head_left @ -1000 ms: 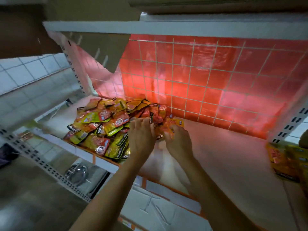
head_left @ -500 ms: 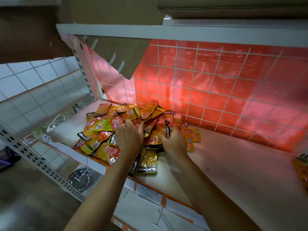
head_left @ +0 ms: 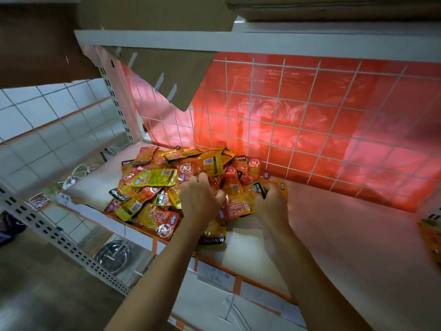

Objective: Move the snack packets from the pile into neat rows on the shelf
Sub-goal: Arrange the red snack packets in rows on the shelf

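Observation:
A loose pile of orange, red and yellow snack packets [head_left: 167,185] lies at the left end of the white shelf [head_left: 334,235]. Both my hands are in the pile's right side. My left hand [head_left: 200,199] has its fingers curled into the packets. My right hand [head_left: 269,201] grips a yellow packet [head_left: 259,191] with a black end, close to the pile's right edge. One packet marked KONCHEW [head_left: 212,235] lies near the shelf's front edge, between my forearms.
A red sheet behind a white wire grid [head_left: 310,120] closes the back of the shelf. Another shelf board [head_left: 238,41] hangs overhead with a cardboard flap [head_left: 167,75]. More orange packets [head_left: 432,237] lie at the far right. Below are a lower shelf and a metal rack [head_left: 114,256].
The view has swung left and nearer the pile. Both hands have dug deeper into the packets, and my right hand has closed on a yellow packet.

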